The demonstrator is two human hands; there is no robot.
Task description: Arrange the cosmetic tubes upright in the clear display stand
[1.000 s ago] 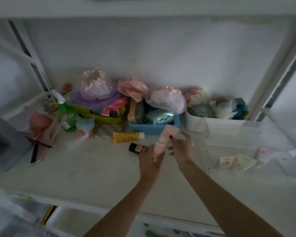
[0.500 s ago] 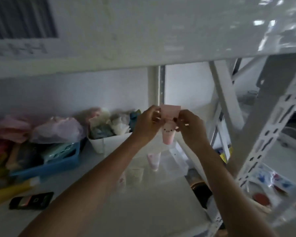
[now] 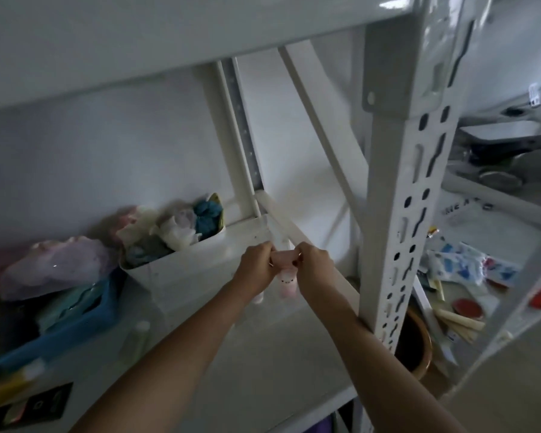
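Note:
A pink cosmetic tube (image 3: 285, 278) with a small face print hangs cap-down between my hands, which pinch its flat crimped end from both sides. My left hand (image 3: 255, 266) grips the left corner and my right hand (image 3: 313, 266) the right corner. The tube is over the clear display stand (image 3: 200, 310), which is faint and hard to make out on the shelf. Another pale tube (image 3: 139, 334) stands upright in the stand at the left, and a second one (image 3: 258, 297) shows just under my left wrist. A yellow tube (image 3: 3, 387) lies on the shelf at far left.
A white bin (image 3: 181, 260) of crumpled bags stands behind the stand. A blue basket (image 3: 75, 326) sits to its left. A black flat item (image 3: 28, 404) lies at the front left. A perforated white shelf post (image 3: 400, 245) rises close to my right forearm.
Both hands have lowered the pink tube toward the stand, and my view has swung further to the right and tilted.

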